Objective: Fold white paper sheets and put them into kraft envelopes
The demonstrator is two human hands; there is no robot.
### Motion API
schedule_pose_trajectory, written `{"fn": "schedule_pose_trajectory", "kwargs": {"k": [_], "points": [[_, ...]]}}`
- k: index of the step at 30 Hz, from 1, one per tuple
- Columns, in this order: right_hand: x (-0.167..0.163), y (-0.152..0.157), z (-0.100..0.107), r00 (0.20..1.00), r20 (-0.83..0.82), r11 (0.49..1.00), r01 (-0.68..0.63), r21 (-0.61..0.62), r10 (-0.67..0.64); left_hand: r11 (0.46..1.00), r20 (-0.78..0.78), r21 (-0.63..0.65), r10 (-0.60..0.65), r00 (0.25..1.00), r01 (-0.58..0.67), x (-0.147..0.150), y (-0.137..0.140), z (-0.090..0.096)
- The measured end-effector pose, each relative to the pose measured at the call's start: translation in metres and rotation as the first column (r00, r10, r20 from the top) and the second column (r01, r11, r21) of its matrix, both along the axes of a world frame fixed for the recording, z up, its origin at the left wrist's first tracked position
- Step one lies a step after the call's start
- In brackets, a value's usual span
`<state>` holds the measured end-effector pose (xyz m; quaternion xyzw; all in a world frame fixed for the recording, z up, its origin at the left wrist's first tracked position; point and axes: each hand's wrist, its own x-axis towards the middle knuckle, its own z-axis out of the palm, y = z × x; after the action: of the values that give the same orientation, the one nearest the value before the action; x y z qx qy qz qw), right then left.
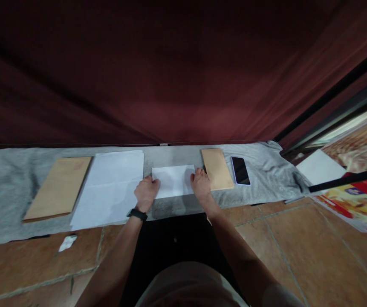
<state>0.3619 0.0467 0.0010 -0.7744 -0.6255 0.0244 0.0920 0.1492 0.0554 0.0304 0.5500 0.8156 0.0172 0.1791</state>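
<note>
A white sheet of paper (173, 181), apparently folded into a smaller rectangle, lies flat on the grey cloth in front of me. My left hand (146, 191) is closed at its left end, thumb against the paper. At the opposite end my right hand (200, 183) is curled shut on the edge, its knuckles close to a brown envelope (219, 169). Larger white sheets (114, 185) with a faint crease lie to the left of my left hand. The fingertips of both hands are mostly hidden beneath them.
Brown envelopes (58, 187) lie at the far left, and a phone (241, 170) at the right. A grey cloth (266, 175) covers the long surface, backed by a dark red curtain (183, 85). Printed packaging (359, 200) and dark metal bars stand at the right, above the tiled floor.
</note>
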Motion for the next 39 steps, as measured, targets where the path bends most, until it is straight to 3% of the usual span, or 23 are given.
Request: {"fn": "schedule_pose_trajectory", "kwargs": {"k": [4, 8, 15, 18, 20, 23, 25, 30, 32, 39], "points": [[-0.01, -0.006, -0.004, 0.99, -0.037, 0.983, -0.132, 0.128, 0.138, 1.0, 0.006, 0.011, -0.006, 1.0, 0.006, -0.003, 0.002, -0.005], [-0.022, -0.012, -0.017, 0.939, -0.1, 0.936, -0.309, 0.166, 0.328, 1.0, 0.006, -0.003, -0.018, 1.0, 0.018, -0.002, 0.003, -0.002], [-0.027, -0.019, -0.039, 0.943, -0.063, 0.937, -0.316, 0.152, 0.328, 1.0, -0.033, -0.023, -0.019, 0.999, 0.018, 0.004, -0.004, 0.009], [-0.028, -0.019, -0.041, 0.944, -0.06, 0.937, -0.311, 0.157, 0.324, 0.992, -0.128, 0.112, -0.051, 0.99, 0.066, 0.01, -0.013, 0.005], [-0.029, -0.018, -0.041, 0.945, -0.065, 0.938, -0.308, 0.158, 0.321, 0.945, -0.2, 0.259, -0.151, 0.968, 0.201, 0.018, -0.018, -0.002], [-0.029, -0.019, -0.041, 0.944, -0.075, 0.939, -0.309, 0.153, 0.322, 0.816, -0.204, 0.381, -0.385, 0.9, 0.435, 0.036, -0.02, -0.018], [-0.027, -0.02, -0.04, 0.942, -0.079, 0.939, -0.313, 0.144, 0.326, 0.782, -0.146, 0.377, -0.478, 0.866, 0.495, 0.046, -0.018, -0.031], [-0.029, -0.011, -0.029, 0.945, -0.126, 0.952, -0.288, 0.107, 0.301, 0.812, -0.125, 0.31, -0.48, 0.868, 0.494, 0.052, -0.014, -0.055], [-0.037, -0.003, -0.023, 0.945, -0.16, 0.957, -0.272, 0.106, 0.286, 0.81, -0.137, 0.307, -0.482, 0.865, 0.5, 0.05, -0.014, -0.058], [-0.063, 0.014, -0.025, 0.873, -0.178, 0.891, -0.436, 0.129, 0.453, 0.79, -0.129, 0.262, -0.541, 0.831, 0.555, 0.043, -0.015, -0.057]]}}
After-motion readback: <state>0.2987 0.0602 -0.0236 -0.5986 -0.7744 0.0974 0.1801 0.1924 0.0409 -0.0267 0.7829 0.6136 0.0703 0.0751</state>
